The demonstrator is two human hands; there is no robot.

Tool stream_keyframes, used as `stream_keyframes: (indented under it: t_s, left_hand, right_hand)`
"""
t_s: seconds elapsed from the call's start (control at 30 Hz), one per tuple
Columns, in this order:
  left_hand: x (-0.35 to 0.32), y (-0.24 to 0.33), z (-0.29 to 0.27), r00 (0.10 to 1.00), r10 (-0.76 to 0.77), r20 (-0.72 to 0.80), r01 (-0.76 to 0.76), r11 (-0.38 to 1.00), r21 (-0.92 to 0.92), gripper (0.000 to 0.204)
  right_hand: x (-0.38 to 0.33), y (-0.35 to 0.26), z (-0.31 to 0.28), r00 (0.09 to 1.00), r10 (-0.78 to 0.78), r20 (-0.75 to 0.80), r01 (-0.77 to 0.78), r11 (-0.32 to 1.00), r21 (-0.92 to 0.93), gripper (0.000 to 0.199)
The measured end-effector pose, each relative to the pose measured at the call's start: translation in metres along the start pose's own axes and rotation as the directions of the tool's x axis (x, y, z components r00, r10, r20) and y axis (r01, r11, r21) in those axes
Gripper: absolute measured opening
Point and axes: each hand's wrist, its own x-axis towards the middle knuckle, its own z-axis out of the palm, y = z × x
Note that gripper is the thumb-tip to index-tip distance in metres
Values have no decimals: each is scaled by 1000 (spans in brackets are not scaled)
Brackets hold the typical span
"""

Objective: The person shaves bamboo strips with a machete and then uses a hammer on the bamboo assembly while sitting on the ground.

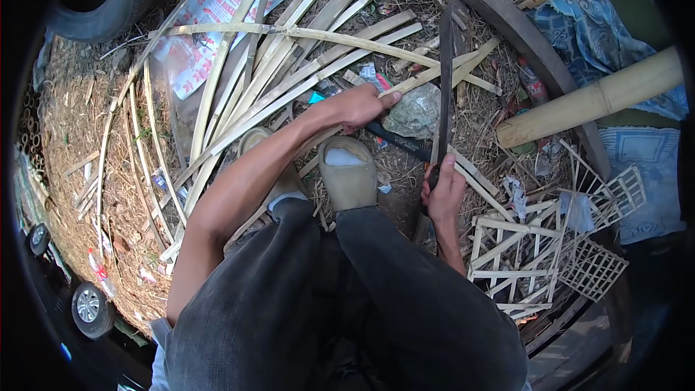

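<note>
My left hand point(360, 106) is closed on a pale split bamboo strip point(474, 58), which slants up to the right past the blade. In my right hand point(444, 192) is the dark handle of a machete point(445, 65), its long blade pointing away from me and crossing the strip. Below the strip, between my hands, lies a greenish-grey stone point(414, 111). A black rod-like handle point(399, 142) runs from under my left hand toward my right; what it belongs to is hidden. Many more split bamboo strips point(289, 51) fan out on the ground beyond my left forearm.
My sandals point(347, 174) stand close behind the stone. A thick bamboo pole point(594, 98) and a curved dark rim point(536, 43) are at the right. Lattice bamboo frames point(521, 253) lie near my right forearm. A tyre point(108, 11) is at far left, beside a printed plastic sheet point(192, 51).
</note>
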Motion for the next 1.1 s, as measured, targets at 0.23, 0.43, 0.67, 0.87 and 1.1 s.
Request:
stream_keyframes:
  t_s: [0.23,0.43,0.67,0.87,1.1]
  left_hand:
    - [-34,-9,18,992,99,84,-108,988,113,73]
    - [-7,-7,13,986,131,107,-132,991,-1,72]
    - [-4,1,28,985,56,163,-50,998,-41,66]
    - [-19,-4,37,976,200,-83,-179,962,208,84]
    - [-24,2,56,971,97,-217,-42,969,241,88]
  right_hand:
    - [-17,13,1,990,142,21,-142,989,44,63]
    - [-9,17,6,995,96,-20,-98,991,-90,64]
    - [-9,14,-13,1000,18,12,-19,999,32,62]
    - [-1,-38,-29,998,65,16,-65,998,13,61]
    - [17,12,-37,999,-38,-11,31,927,-375,66]
